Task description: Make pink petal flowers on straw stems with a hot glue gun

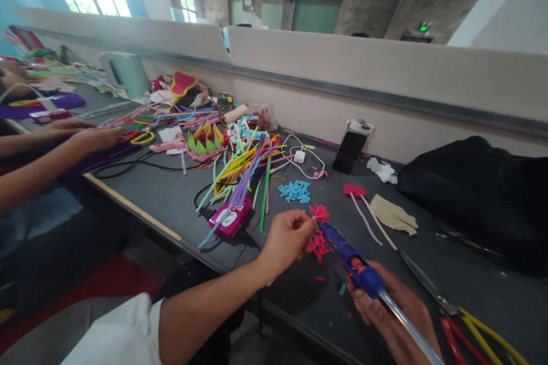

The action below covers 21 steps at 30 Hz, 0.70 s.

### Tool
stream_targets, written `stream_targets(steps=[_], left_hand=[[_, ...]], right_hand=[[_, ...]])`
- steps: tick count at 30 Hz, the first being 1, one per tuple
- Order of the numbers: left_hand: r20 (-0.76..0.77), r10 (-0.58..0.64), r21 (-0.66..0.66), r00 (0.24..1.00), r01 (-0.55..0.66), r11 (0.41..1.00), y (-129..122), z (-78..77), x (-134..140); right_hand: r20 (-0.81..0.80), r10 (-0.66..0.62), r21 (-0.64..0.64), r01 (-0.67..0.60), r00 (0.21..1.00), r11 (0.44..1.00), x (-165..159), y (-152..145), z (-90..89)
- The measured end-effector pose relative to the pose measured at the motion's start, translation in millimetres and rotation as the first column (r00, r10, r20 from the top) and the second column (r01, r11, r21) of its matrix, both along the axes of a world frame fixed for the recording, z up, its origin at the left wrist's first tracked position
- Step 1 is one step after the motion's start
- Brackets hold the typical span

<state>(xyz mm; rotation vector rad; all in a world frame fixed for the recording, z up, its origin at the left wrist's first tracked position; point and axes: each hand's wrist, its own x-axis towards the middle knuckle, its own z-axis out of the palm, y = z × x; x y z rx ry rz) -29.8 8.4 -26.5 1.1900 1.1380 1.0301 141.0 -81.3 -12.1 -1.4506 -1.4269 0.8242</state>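
Note:
My left hand [289, 239] is closed in a pinch on a small pink-red flower [319, 213] near the middle of the table. In my right hand [391, 308] is a blue glue gun [353, 259], its nozzle close to the underside of the flower; I cannot tell if they touch. A clear glue stick [409, 322] sticks out of the gun's back end. Below the flower lies a pile of loose pink-red pieces [319, 246]. Beyond my left hand is a heap of small blue pieces [295, 191].
Scissors [445, 305] lie at the right, near two finished-looking pink flowers [354, 189] on stems. A phone [351, 151] leans upright at the back. Colourful pipe cleaners [246, 168] rest over a purple box [231, 219]. A black bag [471, 194] stands right; a co-worker's hands [92, 131] are left.

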Motion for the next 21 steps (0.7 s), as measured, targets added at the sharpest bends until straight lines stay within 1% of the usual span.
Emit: stream_targets(steps=[5,8,15,21], left_hand=[[0.014,-0.012,0.002,1.000,0.012,1.000,0.5,-1.5,0.1],[0.024,-0.007,-0.009,1.000,0.007,1.000,0.9,-1.4,0.5],[0.078,-0.012,-0.030,0.997,0.014,0.999,1.6,-3.7,0.4],[0.145,0.014,-0.037,0.989,-0.009,0.999,1.2,1.4,-0.8]], right_hand=[[-0.025,-0.018,0.011,0.018,1.000,1.000,-1.4,0.1,1.3],[-0.048,-0.029,-0.004,0.028,0.998,1.000,-2.0,0.1,2.7],[-0.030,-0.020,-0.028,0.019,0.999,0.999,-0.3,0.6,2.4],[-0.085,-0.021,-0.070,0.015,0.996,0.997,-2.0,-0.2,4.3]])
